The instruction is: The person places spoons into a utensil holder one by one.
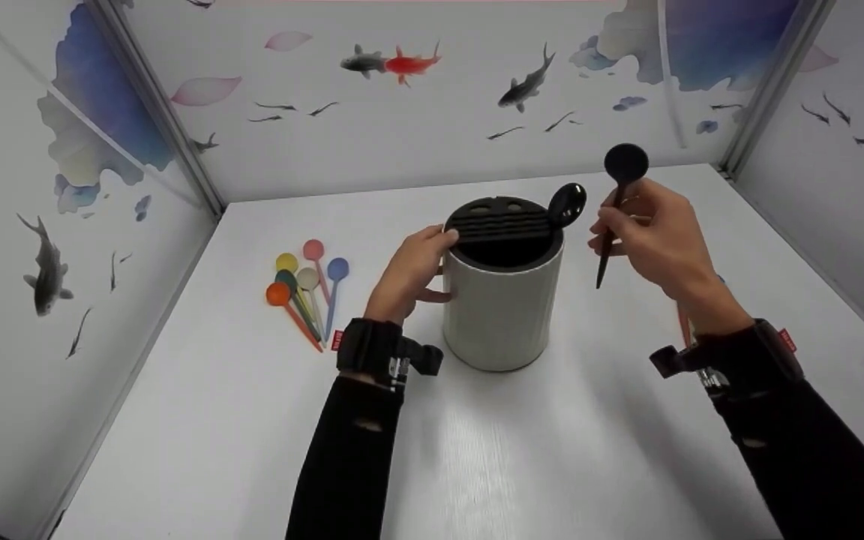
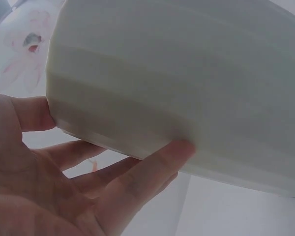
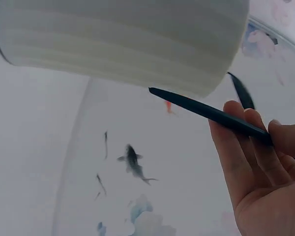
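Observation:
A white ribbed utensil holder with a black slotted top stands upright on the table. My left hand holds its left side, the thumb at the rim and the other fingers against the wall, as the left wrist view also shows. One black spoon stands in the holder at the right of the top, bowl up. To the right of the holder, my right hand pinches another black spoon by its handle. That spoon's bowl points up; its handle tip points down, outside the holder.
On the table's left lie several coloured spoons, among them an orange spoon and a blue spoon. Something reddish is partly hidden beneath the right wrist. Walls printed with fish enclose the white table at the back and sides.

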`<state>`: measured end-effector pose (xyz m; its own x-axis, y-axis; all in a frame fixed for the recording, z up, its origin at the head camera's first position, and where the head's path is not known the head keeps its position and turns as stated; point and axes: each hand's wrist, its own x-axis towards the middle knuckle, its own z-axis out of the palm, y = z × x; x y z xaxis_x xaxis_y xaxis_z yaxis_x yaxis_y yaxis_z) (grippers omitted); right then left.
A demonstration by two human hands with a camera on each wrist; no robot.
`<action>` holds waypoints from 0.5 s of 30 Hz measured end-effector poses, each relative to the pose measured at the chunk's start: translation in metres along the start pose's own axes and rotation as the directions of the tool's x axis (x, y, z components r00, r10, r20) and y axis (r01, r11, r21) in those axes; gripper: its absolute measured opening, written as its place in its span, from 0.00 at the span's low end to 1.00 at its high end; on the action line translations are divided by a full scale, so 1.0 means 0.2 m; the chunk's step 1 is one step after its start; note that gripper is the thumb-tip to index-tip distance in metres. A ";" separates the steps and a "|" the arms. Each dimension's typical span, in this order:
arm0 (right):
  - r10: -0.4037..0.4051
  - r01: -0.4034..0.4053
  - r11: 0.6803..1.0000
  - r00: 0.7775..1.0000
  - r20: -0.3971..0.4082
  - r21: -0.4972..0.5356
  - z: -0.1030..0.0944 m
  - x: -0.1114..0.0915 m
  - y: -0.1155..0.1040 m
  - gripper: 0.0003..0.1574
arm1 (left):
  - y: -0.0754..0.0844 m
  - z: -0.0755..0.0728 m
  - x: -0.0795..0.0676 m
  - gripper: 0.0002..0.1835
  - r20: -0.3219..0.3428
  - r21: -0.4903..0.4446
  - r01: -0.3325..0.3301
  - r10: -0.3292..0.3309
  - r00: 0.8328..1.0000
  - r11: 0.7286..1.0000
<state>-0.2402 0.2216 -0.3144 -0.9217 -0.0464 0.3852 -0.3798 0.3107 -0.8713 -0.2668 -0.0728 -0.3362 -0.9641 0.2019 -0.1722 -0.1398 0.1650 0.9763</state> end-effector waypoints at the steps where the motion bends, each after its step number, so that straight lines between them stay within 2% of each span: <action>1: -0.020 0.020 1.000 1.000 -0.015 0.005 0.01 0.00 -0.03 0.06 | 0.00 0.00 0.00 0.27 -0.001 0.000 0.000 0.000 1.000 1.000; 5: -0.117 0.120 0.992 0.990 -0.073 0.042 0.03 -0.02 -0.14 0.05 | 0.00 0.00 0.00 0.27 -0.004 0.001 -0.004 0.004 1.000 1.000; 9: -0.206 0.220 0.962 0.974 -0.099 0.161 0.07 -0.02 -0.21 0.04 | 0.00 0.00 -0.01 0.28 -0.002 0.011 -0.010 0.010 1.000 1.000; 12: -0.240 0.256 0.931 0.966 -0.092 0.261 0.10 -0.01 -0.23 0.05 | -0.01 0.00 -0.01 0.29 -0.001 0.012 -0.011 0.011 1.000 1.000; 15: -0.251 0.267 0.910 0.964 -0.091 0.317 0.14 0.03 -0.25 0.05 | -0.01 0.00 -0.01 0.29 -0.002 0.010 -0.012 0.012 1.000 1.000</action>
<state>-0.2281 0.1800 -0.2773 -0.7854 -0.0365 0.6180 -0.6172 -0.0310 -0.7862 -0.2652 -0.0727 -0.3371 -0.9662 0.2018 -0.1603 -0.1261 0.1726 0.9769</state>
